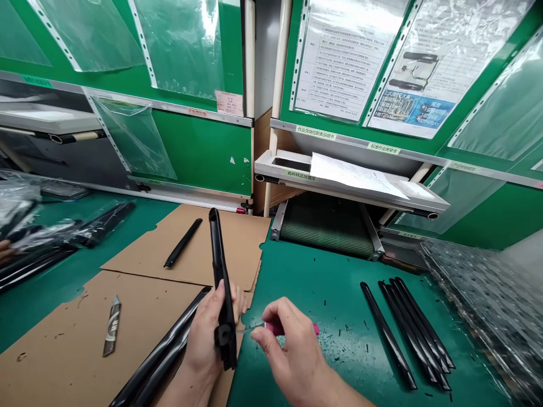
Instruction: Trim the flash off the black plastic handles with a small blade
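My left hand [206, 339] grips a glossy black plastic trim strip [220, 265], held nearly upright with its wider, notched end at the bottom. My right hand [288, 353] pinches a pink-handled deburring tool [292, 328]. The tool's thin metal blade points left and reaches the lower part of the strip. Beneath my hands, more long black strips [159, 350] lie on brown cardboard sheets [76, 333]. A shorter black strip [182, 243] rests on the farther sheet, and a worn craft knife [111, 327] lies to the left.
Several black strips [407, 333] lie on the green mat [322, 294] among small black shavings. Bubble wrap [475, 299] is piled at right, and bagged strips [42, 234] lie at left beside a person's fingers [4, 250]. A white shelf [352, 178] holding papers stands ahead.
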Motion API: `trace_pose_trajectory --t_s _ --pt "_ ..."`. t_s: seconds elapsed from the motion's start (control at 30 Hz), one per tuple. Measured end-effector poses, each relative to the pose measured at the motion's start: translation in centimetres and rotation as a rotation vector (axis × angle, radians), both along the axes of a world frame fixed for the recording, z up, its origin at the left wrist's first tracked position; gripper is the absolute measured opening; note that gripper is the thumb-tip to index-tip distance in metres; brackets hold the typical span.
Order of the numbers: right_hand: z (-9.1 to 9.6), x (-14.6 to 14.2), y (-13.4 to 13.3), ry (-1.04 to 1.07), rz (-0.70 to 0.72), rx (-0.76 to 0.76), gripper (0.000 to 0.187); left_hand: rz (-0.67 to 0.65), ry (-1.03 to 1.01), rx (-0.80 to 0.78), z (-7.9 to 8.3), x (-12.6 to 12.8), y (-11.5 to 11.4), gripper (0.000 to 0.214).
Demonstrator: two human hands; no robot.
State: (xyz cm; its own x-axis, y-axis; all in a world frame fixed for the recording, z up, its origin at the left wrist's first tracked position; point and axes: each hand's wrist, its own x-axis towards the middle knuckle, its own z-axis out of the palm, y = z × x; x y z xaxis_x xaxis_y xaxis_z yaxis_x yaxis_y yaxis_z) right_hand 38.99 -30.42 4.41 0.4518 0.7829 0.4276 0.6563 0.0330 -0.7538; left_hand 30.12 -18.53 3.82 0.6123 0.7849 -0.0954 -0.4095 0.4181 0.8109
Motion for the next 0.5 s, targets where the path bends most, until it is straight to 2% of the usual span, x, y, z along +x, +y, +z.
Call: trace_pose_trajectory --t_s 0.17,0.33,0.43,0.5 --pt "-1.5 -0.4 -0.2 -0.148 0.031 0.007 0.036 -0.059 0.017 -0.024 -0.2 -0.4 0.3 0.04" --pt "-1.4 0.8 1.3 -0.477 -0.105 0.312 0.026 -0.21 0.033 -0.045 -0.5 -0.3 -1.0 0.044" --pt "-0.4 1.7 2.0 -0.45 -0.192 0.416 0.019 -0.206 0.125 -0.041 -0.6 -0.2 -1.6 0.042" --pt "0.1 2.0 1.8 -0.39 -0.114 0.368 0.022 -0.183 0.116 -0.025 -0.5 -0.2 -1.5 0.044"
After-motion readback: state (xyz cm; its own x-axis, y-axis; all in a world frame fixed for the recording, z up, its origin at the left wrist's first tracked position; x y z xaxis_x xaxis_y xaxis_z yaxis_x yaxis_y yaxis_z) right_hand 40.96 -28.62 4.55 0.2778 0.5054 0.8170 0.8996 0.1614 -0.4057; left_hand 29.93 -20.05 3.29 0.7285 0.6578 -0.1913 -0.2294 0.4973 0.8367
